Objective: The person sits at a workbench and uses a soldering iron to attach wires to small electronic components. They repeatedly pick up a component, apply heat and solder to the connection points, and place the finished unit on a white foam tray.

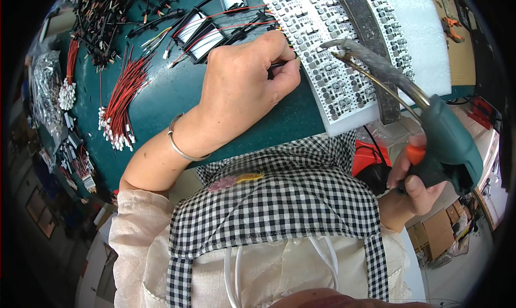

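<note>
My left hand [244,74], with a metal bangle at its wrist, is closed in a pinch at the left edge of a white circuit board panel [336,85]. Between its thumb and fingers shows part of a black cable [276,69]; the rest is hidden by the hand. My right hand [422,192] grips a green soldering gun [449,136] with an orange trigger. Its tip and thin brass-coloured feed tube hang over the panel, right of my left hand. A dark metal bar [368,34] lies across the panel, which rests on white foam [430,50].
Red wires with white connectors [126,101] lie on the green table [177,112]. Behind my left hand are black-framed pieces [204,42] and wires running to the panel. Tangled black cables [99,23] fill the far left, near a clear plastic bag [47,88]. Orange-handled pliers [452,30] lie far right.
</note>
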The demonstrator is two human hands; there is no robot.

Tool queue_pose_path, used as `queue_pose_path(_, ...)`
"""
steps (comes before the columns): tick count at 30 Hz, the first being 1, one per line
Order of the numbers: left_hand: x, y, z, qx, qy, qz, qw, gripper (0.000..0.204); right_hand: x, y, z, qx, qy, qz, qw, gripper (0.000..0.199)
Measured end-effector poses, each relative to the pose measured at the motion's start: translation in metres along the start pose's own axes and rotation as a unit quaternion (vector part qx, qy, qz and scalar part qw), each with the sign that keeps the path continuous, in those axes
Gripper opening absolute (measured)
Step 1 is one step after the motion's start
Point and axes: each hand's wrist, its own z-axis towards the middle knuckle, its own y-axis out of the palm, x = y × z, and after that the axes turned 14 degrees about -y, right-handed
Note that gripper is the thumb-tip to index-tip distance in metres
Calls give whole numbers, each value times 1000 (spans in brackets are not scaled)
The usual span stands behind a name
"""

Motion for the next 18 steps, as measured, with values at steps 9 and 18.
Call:
queue_pose_path(9,0,-1,0,-14,-4,3,1000,10,8,-5,-8,27,-28,-21,999,71)
queue_pose_path(18,-2,-5,3,-73,-78,-25,994,9,12,13,-12,30,-30,-105,993,66)
